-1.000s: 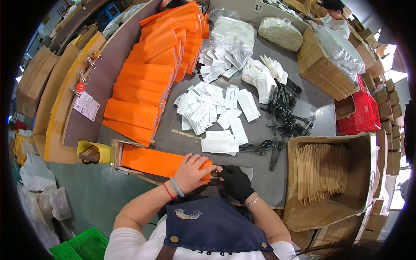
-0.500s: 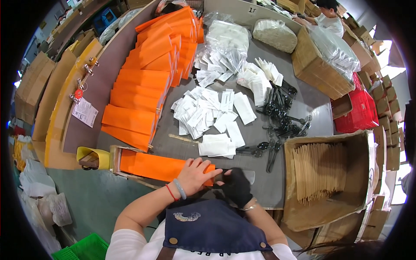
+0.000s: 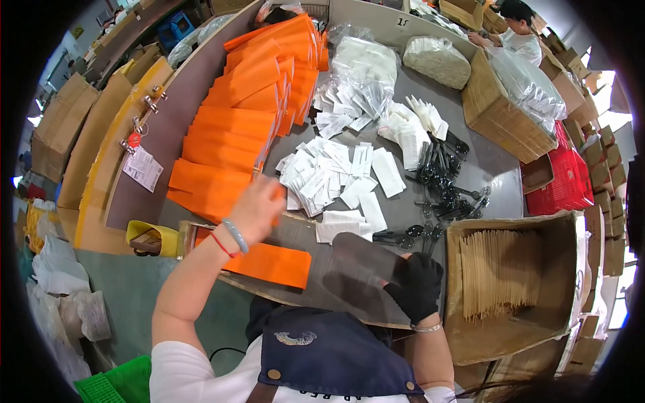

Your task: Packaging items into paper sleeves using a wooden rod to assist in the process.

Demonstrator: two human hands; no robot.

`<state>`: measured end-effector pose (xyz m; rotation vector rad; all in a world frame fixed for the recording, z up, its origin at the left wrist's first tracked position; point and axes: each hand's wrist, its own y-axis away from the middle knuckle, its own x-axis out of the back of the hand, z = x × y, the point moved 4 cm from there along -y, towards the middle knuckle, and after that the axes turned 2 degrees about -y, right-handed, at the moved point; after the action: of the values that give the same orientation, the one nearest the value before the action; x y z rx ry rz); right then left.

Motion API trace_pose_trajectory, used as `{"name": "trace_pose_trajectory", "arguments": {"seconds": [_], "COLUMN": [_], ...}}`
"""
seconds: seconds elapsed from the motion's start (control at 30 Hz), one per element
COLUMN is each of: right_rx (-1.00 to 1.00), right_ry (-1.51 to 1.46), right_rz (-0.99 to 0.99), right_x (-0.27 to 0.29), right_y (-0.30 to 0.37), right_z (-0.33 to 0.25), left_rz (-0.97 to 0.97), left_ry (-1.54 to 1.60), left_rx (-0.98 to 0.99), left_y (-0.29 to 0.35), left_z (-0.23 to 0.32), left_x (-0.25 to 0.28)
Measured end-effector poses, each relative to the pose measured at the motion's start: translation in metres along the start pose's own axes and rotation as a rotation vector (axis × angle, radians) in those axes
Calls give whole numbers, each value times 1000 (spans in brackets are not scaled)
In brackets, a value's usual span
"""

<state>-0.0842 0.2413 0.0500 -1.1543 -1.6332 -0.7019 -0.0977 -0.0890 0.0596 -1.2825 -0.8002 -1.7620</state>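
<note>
My right hand (image 3: 414, 285), in a black fingerless glove, is closed on the right end of a thin, see-through grey sheet (image 3: 363, 256), held tilted over the table's front edge. My left hand (image 3: 255, 209) is smeared by motion above the lower end of the fanned orange sleeves (image 3: 228, 138); orange shows at its fingers, but whether it grips anything is unclear. Below it, a flat orange strip (image 3: 275, 266) lies along the front edge, one end by a wooden holder (image 3: 187, 236).
White paper packets (image 3: 316, 171) are heaped mid-table, with black plastic spoons (image 3: 440, 178) to their right. A carton of wooden sticks (image 3: 510, 275) stands at right. A yellow cup (image 3: 164, 240) sits at left. Another person (image 3: 517, 40) works at the far right.
My left hand has left the orange strip and moved up and left to the orange sleeves. My right hand has moved right, and the see-through sheet is now raised in it.
</note>
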Motion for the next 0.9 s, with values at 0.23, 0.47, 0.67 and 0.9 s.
{"name": "trace_pose_trajectory", "arguments": {"seconds": [0.23,0.47,0.67,0.9], "right_rx": [76,131,161,108], "right_ry": [24,76,47,-13], "right_rz": [-56,-208,-175,-359], "right_x": [-19,-28,-28,-45], "right_y": [6,4,5,-1], "right_z": [-22,-30,-38,-44], "left_rz": [331,312,314,280], "left_ry": [74,241,272,266], "left_rx": [597,681,678,695], "left_y": [49,54,55,53], "left_z": [42,37,35,35], "left_x": [-99,-113,-114,-111]}}
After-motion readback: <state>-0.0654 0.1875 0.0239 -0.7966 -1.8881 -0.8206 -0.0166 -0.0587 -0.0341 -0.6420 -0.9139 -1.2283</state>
